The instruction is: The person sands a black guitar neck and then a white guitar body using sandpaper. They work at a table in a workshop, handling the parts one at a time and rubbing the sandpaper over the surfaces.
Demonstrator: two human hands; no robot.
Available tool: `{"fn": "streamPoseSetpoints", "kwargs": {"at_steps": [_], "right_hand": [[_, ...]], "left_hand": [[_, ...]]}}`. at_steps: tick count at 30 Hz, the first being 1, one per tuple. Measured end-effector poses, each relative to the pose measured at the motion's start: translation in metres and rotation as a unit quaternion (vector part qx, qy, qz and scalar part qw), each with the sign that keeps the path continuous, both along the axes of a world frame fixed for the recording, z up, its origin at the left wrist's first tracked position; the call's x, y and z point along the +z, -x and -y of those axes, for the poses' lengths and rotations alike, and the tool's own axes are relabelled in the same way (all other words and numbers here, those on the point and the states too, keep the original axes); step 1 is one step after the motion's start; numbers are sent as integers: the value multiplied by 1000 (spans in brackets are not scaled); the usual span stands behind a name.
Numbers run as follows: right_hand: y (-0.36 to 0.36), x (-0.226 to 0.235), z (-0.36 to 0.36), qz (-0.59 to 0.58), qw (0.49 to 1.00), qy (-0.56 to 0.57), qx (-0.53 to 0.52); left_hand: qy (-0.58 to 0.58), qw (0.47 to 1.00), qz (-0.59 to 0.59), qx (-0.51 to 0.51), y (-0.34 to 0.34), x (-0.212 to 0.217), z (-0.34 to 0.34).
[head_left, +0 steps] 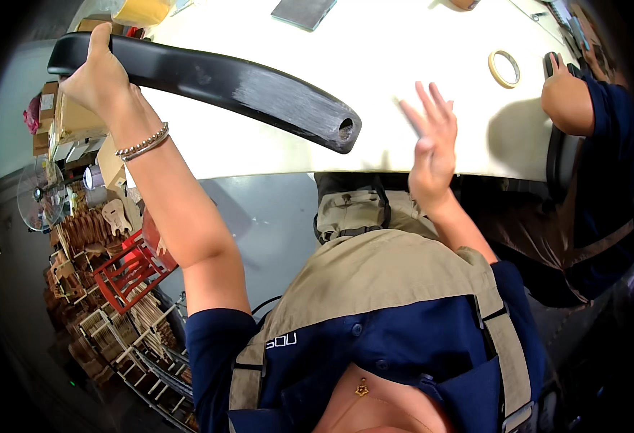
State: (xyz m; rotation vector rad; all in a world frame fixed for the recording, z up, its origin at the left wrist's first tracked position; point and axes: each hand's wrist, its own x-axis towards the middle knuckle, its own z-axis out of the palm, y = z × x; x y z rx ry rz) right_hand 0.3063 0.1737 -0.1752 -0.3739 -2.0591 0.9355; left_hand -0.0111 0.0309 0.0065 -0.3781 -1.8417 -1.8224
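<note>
A long, curved black piece (187, 72) with a smooth surface is held over the white table. Its right part carries a pale grey, scuffed patch, and a round hole sits near that end. My left hand (104, 79) grips the piece close to its far left end, thumb on top, the other fingers mostly hidden beneath or behind it. A short way right of the holed end, my right hand (434, 141) is raised near the table's front edge, touching nothing. Its fingers are spread and slightly blurred.
The white table (259, 155) holds a tape roll (492, 68) at right and a flat dark rectangular object (304, 10) at the far side. Another person's hand (566, 94) is at the right. Left of me stand a fan (39, 193), a red stool (131, 273) and racked wooden parts.
</note>
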Motion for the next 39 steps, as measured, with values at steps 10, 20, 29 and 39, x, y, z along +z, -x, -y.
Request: {"fn": "streamPoseSetpoints", "kwargs": {"at_steps": [10, 20, 29, 39], "right_hand": [[126, 106, 33, 9, 994, -102, 24], [92, 34, 6, -103, 986, 131, 20], [80, -49, 14, 2, 924, 379, 49], [77, -36, 44, -42, 929, 357, 92]], "left_hand": [[-31, 999, -43, -11, -59, -8, -23], [-90, 990, -69, 82, -48, -11, 28], [-73, 989, 3, 133, -46, -9, 59], [-76, 991, -24, 107, -54, -23, 82]]}}
